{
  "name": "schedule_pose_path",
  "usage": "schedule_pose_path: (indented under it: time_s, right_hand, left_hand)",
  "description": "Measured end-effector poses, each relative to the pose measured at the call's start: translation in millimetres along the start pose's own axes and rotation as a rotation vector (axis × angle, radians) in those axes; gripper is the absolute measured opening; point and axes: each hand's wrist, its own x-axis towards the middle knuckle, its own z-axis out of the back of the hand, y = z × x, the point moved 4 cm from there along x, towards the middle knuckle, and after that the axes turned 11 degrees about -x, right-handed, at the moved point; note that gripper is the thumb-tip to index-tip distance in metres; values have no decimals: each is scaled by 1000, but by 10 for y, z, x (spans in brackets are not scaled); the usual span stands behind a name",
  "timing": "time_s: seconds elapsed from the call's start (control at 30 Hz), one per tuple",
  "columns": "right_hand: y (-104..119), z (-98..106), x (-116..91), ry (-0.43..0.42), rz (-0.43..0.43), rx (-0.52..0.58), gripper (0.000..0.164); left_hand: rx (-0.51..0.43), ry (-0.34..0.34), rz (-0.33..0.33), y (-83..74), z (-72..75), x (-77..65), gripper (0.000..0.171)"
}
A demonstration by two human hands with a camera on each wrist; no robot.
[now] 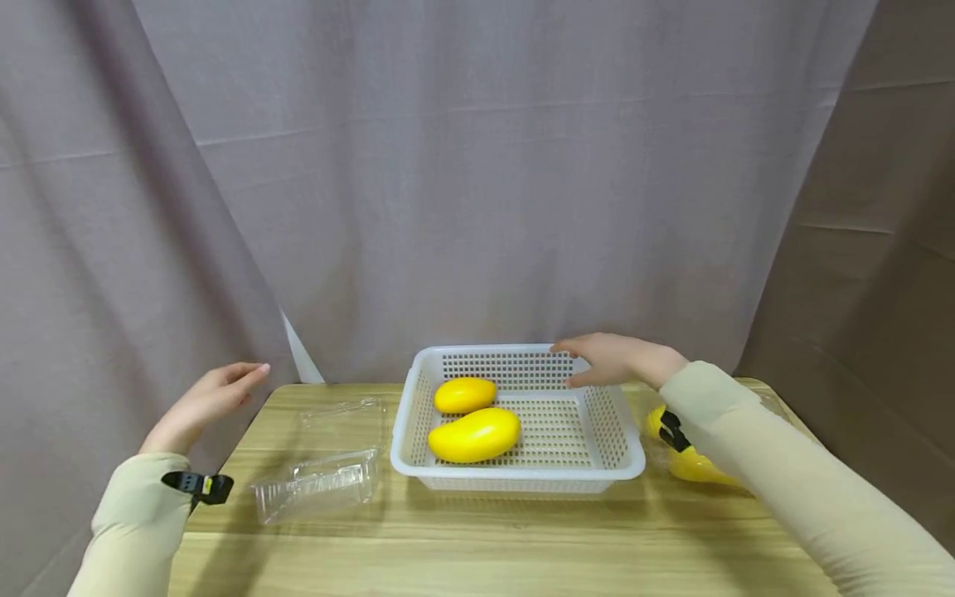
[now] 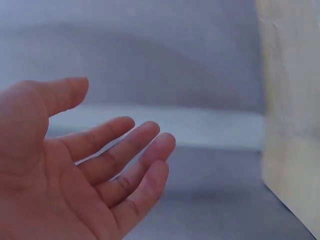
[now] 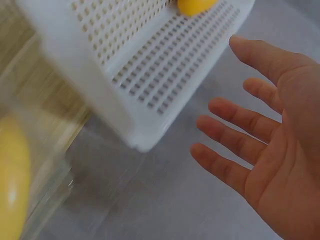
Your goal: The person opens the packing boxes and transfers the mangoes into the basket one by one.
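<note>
A white perforated plastic basket (image 1: 518, 473) stands on the wooden table, with two yellow mangoes lying in its left half: a smaller mango (image 1: 465, 395) behind a larger mango (image 1: 475, 435). My right hand (image 1: 622, 359) hovers by the basket's back right corner, fingers spread and nothing in them. In the right wrist view a gap shows between that hand and the basket wall (image 3: 135, 120). Off the table's left edge, my left hand (image 1: 205, 404) hangs in the air. Its palm (image 2: 60, 190) is bare and its fingers are loosely extended.
A clear plastic clamshell box (image 1: 321, 489) lies open on the table left of the basket. To the right, partly hidden under my right forearm, more yellow fruit (image 1: 701, 468) sits in clear plastic. A grey curtain (image 1: 477, 207) hangs behind the wooden table (image 1: 515, 555).
</note>
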Motion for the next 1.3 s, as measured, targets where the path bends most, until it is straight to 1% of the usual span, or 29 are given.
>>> schedule_pose_path:
  time_s: [0.13, 0.2, 0.3, 0.37, 0.4, 0.5, 0.63, 0.77, 0.93, 1.0, 1.17, 1.2, 1.3]
  right_hand:
    - [-185, 31, -245, -62, -53, -23, 63]
    - [-290, 50, -369, -103, -95, -46, 61]
    - [-464, 70, -562, -154, -172, -75, 58]
    - [-584, 70, -695, -169, -217, -80, 58]
    - [-644, 63, -763, -173, -228, -82, 59]
    - [-813, 13, -976, -183, -252, -79, 60]
    - [-1028, -91, -1281, -187, -275, -54, 62]
    - [-1217, -212, -1555, -182, -330, -22, 66]
    - [-1374, -375, -1783, -225, -385, 25, 66]
    - [-1408, -444, -1842, -253, -391, 43, 65]
    - [-1444, -616, -1941, -316, -420, 97, 65]
    - [-1449, -656, -1956, -321, -429, 114, 66]
    - [-1454, -796, -1999, -326, -443, 160, 66]
  left_hand:
    - [4, 11, -62, -448, -109, 157, 75]
    - [-33, 32, -66, -671, -188, 236, 75]
    - [-52, 54, -73, -990, -323, 389, 77]
    - [-65, 53, -81, -1177, -440, 492, 74]
    - [-51, 45, -97, -1263, -506, 538, 72]
    - [-83, 35, -122, -1438, -746, 641, 66]
    - [-133, 39, -141, -1608, -1118, 707, 65]
    - [-187, 65, -163, -1806, -1476, 725, 64]
    - [-235, 107, -189, -2070, -1918, 702, 61]
    - [-258, 125, -205, -2168, -2107, 678, 60]
    - [-359, 170, -240, -2381, -2574, 577, 61]
    - [-376, 182, -243, -2418, -2663, 552, 60]
    - [-390, 220, -257, -2512, -2934, 484, 54]
